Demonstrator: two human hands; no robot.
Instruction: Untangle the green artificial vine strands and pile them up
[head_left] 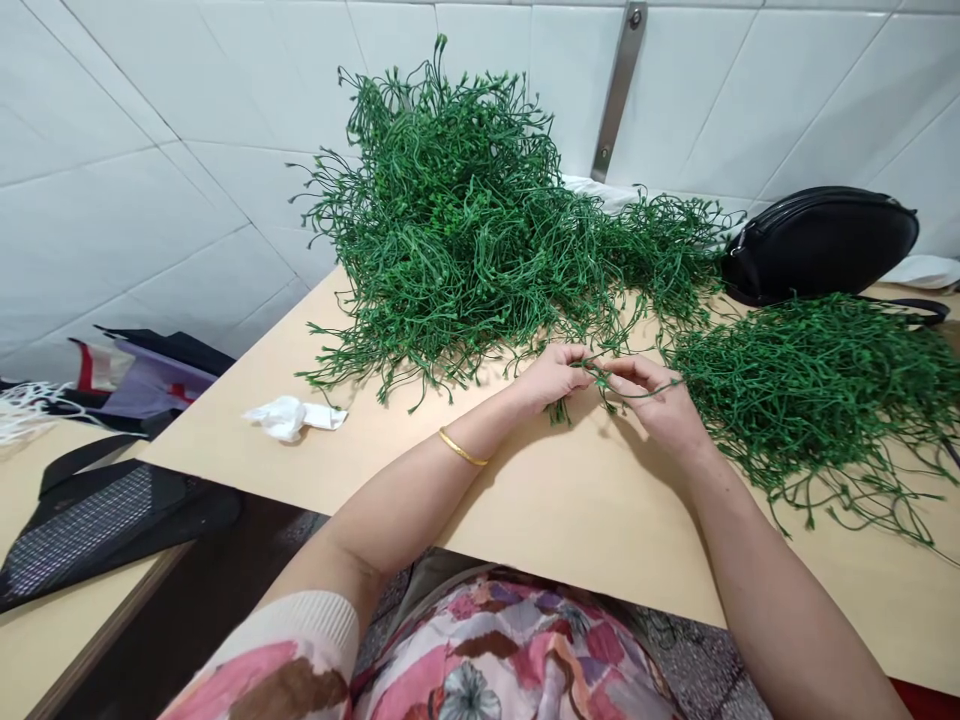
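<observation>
My left hand (559, 378) and my right hand (654, 398) come close together over the table, just in front of a big tangled heap of green plastic stems (465, 230). Between them are a few thin green stems (602, 380) with small budded tips. The left fingers are closed on these stems, and some ends hang below that hand. My right thumb and fingers pinch the same stems from the other side. Beyond my right forearm lies a lower pile of green stems (817, 390). How the held pieces join is too small to make out.
A crumpled white tissue (292, 416) lies left on the wooden table (540, 510). A black bag (825, 240) stands at the back right by the tiled wall (247, 90). Lower left, a black mesh bag (97, 520) rests on another surface, with folded bags (150, 375) behind it.
</observation>
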